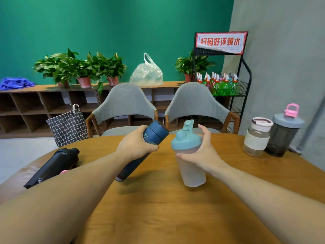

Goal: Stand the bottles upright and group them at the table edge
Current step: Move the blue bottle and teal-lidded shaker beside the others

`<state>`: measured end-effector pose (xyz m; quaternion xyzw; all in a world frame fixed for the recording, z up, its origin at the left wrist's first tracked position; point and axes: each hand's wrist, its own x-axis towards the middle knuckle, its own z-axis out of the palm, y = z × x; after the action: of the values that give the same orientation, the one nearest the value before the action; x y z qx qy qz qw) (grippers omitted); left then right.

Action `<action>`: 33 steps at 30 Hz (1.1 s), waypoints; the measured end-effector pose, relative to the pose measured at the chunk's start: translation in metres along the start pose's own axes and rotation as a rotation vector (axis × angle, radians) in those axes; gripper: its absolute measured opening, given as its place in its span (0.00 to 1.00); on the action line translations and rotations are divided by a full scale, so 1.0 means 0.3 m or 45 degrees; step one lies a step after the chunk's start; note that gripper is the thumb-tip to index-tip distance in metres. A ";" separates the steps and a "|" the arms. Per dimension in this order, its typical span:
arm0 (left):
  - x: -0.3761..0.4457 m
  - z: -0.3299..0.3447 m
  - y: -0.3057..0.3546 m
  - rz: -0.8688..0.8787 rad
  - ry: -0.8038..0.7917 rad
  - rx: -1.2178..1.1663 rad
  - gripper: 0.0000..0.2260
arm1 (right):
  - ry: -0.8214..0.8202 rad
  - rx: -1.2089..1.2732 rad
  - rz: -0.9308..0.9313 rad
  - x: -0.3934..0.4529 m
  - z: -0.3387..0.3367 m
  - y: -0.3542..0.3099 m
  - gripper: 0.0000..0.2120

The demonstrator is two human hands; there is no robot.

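My left hand (136,143) grips a dark blue flask (154,133) near its cap; the flask tilts with its base low toward me, above the table. My right hand (204,152) holds a frosted shaker bottle with a teal lid (186,143), almost upright and slightly lifted. A black bottle (52,166) lies on its side at the table's left, with something pink just visible beneath it. At the far right edge two bottles stand upright side by side: a clear one with a white sleeve (256,136) and a dark grey one with a pink handle (283,131).
The wooden table (158,208) is round-edged. Two grey chairs (124,106) stand behind it, a checked basket (68,125) on the floor to the left. A wire rack (226,85) with spray bottles is at the back right, with a shelf of plants behind.
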<state>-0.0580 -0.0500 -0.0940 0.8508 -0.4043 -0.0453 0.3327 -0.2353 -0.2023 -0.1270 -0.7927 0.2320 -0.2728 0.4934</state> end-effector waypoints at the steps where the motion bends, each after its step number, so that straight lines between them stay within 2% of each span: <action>1: -0.005 0.002 0.025 0.000 0.002 -0.069 0.28 | -0.044 0.017 0.013 -0.010 -0.021 -0.010 0.58; 5: -0.028 0.017 0.121 -0.042 0.019 -0.372 0.27 | -0.118 0.013 0.051 -0.056 -0.083 -0.031 0.56; 11: -0.066 0.068 0.242 -0.049 -0.018 -0.660 0.25 | -0.025 0.152 0.052 -0.113 -0.206 -0.020 0.48; 17: -0.061 0.181 0.396 0.001 -0.005 -0.751 0.25 | 0.126 0.161 0.080 -0.150 -0.398 0.034 0.46; 26: -0.003 0.471 0.701 0.120 -0.100 -0.769 0.26 | 0.406 0.094 0.112 -0.184 -0.760 0.195 0.44; 31: 0.064 0.678 0.851 0.132 -0.210 -0.794 0.30 | 0.498 0.001 0.158 -0.174 -0.968 0.343 0.48; 33: 0.084 0.737 0.884 0.124 -0.235 -0.822 0.29 | 0.504 -0.033 0.170 -0.161 -1.019 0.395 0.49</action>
<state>-0.2921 -0.3049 -0.1006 0.6734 -0.4377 -0.2319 0.5487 -0.4851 -0.4199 -0.1333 -0.7128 0.3800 -0.3868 0.4448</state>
